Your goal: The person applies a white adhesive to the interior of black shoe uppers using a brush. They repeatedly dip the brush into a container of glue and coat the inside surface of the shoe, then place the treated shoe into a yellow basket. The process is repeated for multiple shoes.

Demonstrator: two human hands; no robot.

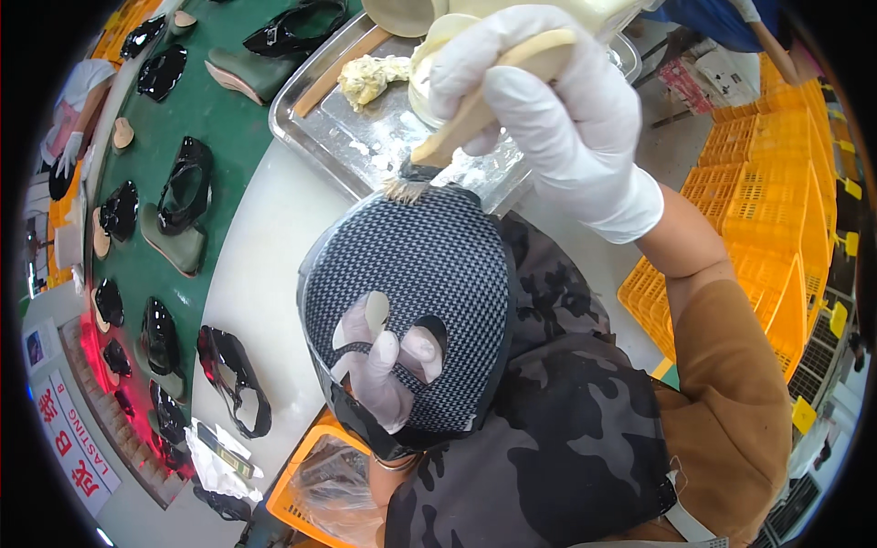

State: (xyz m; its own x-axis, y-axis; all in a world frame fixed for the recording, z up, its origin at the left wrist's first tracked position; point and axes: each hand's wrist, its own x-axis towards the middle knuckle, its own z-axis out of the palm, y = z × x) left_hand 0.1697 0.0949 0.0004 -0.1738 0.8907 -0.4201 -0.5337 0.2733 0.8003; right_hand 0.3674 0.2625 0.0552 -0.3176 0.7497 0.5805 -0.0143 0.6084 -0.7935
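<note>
There is one view. The camera sits on the person's head and looks straight down, very close to the two gloved hands and the white tabletop (265, 274). Its wide round lens bends the edges, so the green belt (215, 119) on the left curves.

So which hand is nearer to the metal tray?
Right. The right hand holds a wooden-handled brush directly above the metal tray. The left hand sits lower, fingers poking through holes in the checkered shoe upper, off the tray.
</note>
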